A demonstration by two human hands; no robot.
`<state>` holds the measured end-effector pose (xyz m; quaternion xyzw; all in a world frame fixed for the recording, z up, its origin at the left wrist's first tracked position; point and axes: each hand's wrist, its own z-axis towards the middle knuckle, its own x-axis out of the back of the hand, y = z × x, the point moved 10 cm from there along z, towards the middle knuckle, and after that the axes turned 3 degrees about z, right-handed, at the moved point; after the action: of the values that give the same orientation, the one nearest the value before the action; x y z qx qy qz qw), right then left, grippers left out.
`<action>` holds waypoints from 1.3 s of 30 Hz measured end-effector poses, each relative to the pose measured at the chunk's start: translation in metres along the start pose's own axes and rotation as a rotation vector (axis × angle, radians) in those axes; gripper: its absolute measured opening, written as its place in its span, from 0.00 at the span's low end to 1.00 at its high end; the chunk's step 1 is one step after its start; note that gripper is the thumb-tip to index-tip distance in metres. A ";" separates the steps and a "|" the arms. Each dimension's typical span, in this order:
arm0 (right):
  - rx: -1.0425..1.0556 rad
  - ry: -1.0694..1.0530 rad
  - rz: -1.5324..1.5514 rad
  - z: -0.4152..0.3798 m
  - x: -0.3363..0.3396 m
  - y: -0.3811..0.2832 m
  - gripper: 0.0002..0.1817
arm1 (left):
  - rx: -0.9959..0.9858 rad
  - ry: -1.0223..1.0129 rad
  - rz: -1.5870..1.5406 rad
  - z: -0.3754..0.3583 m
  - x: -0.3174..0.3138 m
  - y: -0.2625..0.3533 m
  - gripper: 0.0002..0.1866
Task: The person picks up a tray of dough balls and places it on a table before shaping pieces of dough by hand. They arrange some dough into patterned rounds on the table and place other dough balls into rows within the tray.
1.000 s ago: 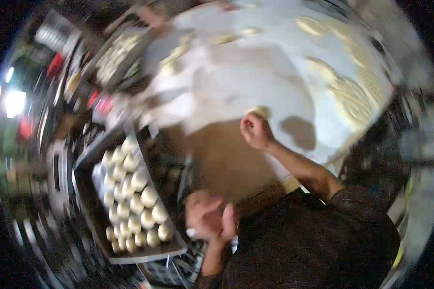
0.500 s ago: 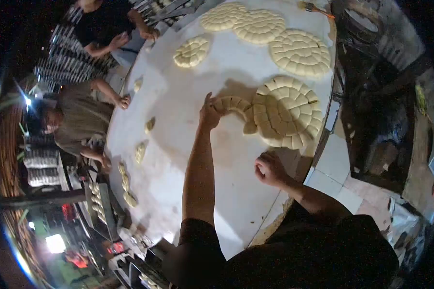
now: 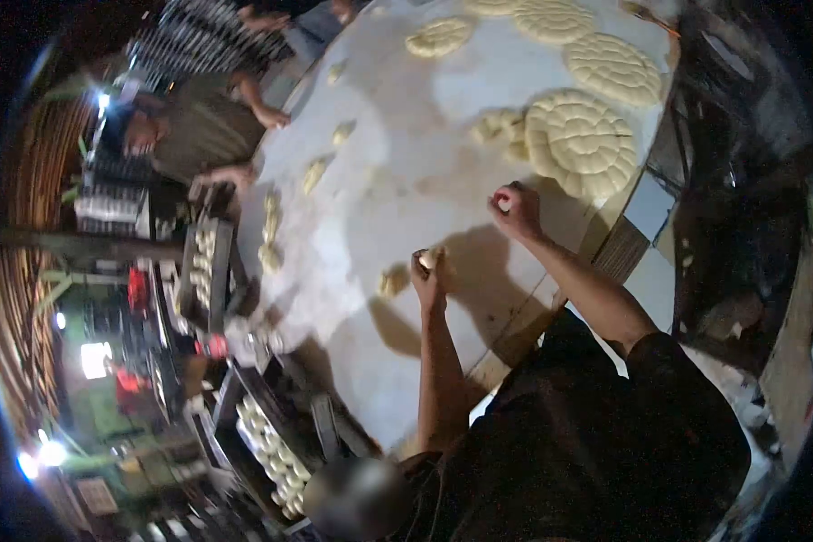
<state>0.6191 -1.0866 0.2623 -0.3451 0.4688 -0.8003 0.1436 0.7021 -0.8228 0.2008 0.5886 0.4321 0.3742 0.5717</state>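
Note:
My left hand (image 3: 430,280) is closed around a small pale piece of dough (image 3: 430,259) above the white table (image 3: 406,199). Just left of it lies another dough piece (image 3: 393,281). Farther up and to the right, my right hand (image 3: 516,212) is curled, with something pale showing inside its fingers, too small to name. Beyond the right hand sits a large round coil of dough (image 3: 580,143) cut into segments. A short curved strip of dough (image 3: 499,126) touches the coil's left side.
More cut dough rounds (image 3: 612,69) lie at the table's far end. Small dough pieces (image 3: 313,176) line the left side, where a co-worker (image 3: 210,126) leans in. Trays of dough balls (image 3: 269,447) stand at the lower left. A second person's arms show at the top.
The view has swung left. My left hand has left the curved strip and come nearer, now holding a dough piece. My right hand has moved away from my body, over the table.

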 end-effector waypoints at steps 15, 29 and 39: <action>-0.464 -0.401 0.710 -0.179 -0.079 -0.047 0.26 | -0.007 0.474 0.137 -0.240 0.191 0.026 0.15; 0.432 -0.446 -0.116 -0.042 -0.091 -0.070 0.11 | -0.055 0.462 0.830 -0.083 0.160 0.057 0.25; 0.687 -0.693 -0.143 -0.002 -0.066 -0.037 0.08 | 0.009 0.462 1.170 -0.156 0.196 0.039 0.13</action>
<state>0.6691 -1.0290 0.2658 -0.5549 0.0775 -0.7547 0.3412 0.6277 -0.5843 0.2398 0.6337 0.1524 0.7409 0.1617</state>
